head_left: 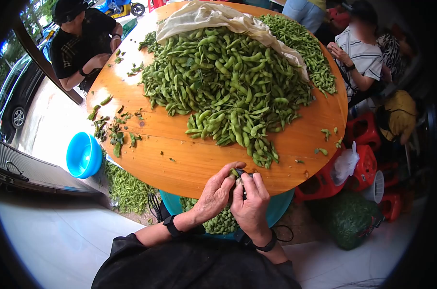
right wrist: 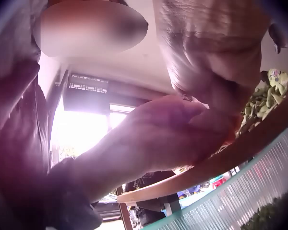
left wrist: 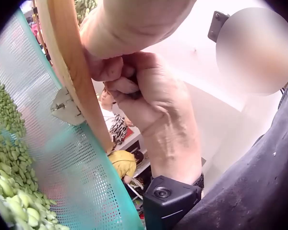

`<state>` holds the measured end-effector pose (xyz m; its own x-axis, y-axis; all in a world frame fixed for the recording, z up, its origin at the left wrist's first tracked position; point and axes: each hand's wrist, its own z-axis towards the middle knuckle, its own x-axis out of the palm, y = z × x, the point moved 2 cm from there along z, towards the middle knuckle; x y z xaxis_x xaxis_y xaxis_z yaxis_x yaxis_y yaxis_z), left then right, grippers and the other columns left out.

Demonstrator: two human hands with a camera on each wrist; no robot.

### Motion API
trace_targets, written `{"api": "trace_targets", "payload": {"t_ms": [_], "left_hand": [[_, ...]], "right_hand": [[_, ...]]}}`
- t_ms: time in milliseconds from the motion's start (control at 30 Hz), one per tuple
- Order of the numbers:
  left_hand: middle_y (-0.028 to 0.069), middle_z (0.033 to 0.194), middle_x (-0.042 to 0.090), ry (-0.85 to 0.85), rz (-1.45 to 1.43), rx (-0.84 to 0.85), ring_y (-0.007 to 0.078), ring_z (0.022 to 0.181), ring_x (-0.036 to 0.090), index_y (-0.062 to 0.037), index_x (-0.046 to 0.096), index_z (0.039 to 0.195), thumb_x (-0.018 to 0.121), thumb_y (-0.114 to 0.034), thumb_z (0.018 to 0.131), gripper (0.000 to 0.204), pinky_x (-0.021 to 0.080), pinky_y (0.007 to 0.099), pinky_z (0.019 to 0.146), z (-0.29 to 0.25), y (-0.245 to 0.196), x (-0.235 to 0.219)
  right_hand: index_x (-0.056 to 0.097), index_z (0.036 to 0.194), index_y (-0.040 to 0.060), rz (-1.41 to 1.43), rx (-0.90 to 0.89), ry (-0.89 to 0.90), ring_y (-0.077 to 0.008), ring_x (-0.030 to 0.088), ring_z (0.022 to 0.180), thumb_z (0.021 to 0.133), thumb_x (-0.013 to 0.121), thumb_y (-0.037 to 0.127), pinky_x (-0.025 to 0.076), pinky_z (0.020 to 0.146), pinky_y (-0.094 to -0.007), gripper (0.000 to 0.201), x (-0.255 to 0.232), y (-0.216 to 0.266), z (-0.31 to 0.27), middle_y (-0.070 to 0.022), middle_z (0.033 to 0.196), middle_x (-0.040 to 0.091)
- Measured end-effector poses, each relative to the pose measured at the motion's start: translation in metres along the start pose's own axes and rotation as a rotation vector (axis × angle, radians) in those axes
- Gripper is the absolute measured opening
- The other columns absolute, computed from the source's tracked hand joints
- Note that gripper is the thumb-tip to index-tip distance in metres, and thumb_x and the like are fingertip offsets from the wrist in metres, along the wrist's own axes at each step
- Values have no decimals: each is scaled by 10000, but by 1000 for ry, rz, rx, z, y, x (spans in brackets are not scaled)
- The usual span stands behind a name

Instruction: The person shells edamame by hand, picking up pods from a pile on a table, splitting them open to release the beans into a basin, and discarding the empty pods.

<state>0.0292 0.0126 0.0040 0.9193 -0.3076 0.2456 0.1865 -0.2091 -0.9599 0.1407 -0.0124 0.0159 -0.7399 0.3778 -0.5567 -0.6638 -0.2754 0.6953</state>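
Observation:
A big heap of green soybean pods (head_left: 228, 86) covers the round wooden table (head_left: 180, 159). At its near edge both hands meet. My left hand (head_left: 226, 179) pinches one green pod (head_left: 234, 171) by its end. My right hand (head_left: 249, 183) curls round a small dark tool (head_left: 241, 174) set against that pod. Under the hands a teal mesh basket (left wrist: 72, 163) holds several pods (left wrist: 9, 158). The left wrist view looks from below at the right hand (left wrist: 153, 100) beside the table edge (left wrist: 72, 72). In the right wrist view the left hand (right wrist: 158, 139) fills the middle.
A white cloth (head_left: 218, 19) lies over the heap's far side. Pod scraps (head_left: 115, 132) litter the table's left part. A blue bowl (head_left: 83, 154) and loose pods (head_left: 127, 188) lie on the floor at left. Red stools (head_left: 363, 159) stand at right. Two people (head_left: 78, 48) sit across the table.

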Motion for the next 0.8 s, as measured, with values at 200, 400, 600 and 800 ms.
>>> {"api": "trace_targets", "payload": {"t_ms": [200, 400, 600, 800], "left_hand": [[-19, 952, 555, 207, -282, -229, 41, 682, 468, -24, 466, 1382, 387, -103, 1057, 344, 436, 200, 598, -8, 15, 2], [152, 982, 692, 792, 560, 295, 307, 922, 675, 2, 621, 1193, 597, -108, 967, 252, 545, 406, 801, -18, -10, 3], [143, 943, 601, 175, 1013, 637, 362, 815, 632, 2, 623, 1077, 648, -7, 810, 268, 525, 455, 723, 46, -16, 18], [131, 979, 557, 47, 1219, 550, 348, 860, 611, -13, 601, 1002, 681, -64, 790, 232, 519, 467, 711, 64, -5, 27]], "right_hand": [[610, 981, -78, 226, 101, 67, -130, 574, 608, 883, 568, -21, 442, 527, -281, 121, -33, -24, -4, -61, 776, 531], [601, 1015, -101, -374, 275, 41, -262, 632, 676, 886, 553, -10, 486, 614, -353, 165, -158, -74, -26, -146, 802, 603], [613, 1105, -112, -475, 378, -14, -452, 635, 874, 840, 571, -15, 495, 769, -475, 285, -174, -91, -44, -292, 959, 646], [616, 1082, -93, -324, 333, -18, -439, 632, 854, 835, 565, -25, 499, 756, -454, 261, -144, -88, -30, -261, 928, 642]]}}
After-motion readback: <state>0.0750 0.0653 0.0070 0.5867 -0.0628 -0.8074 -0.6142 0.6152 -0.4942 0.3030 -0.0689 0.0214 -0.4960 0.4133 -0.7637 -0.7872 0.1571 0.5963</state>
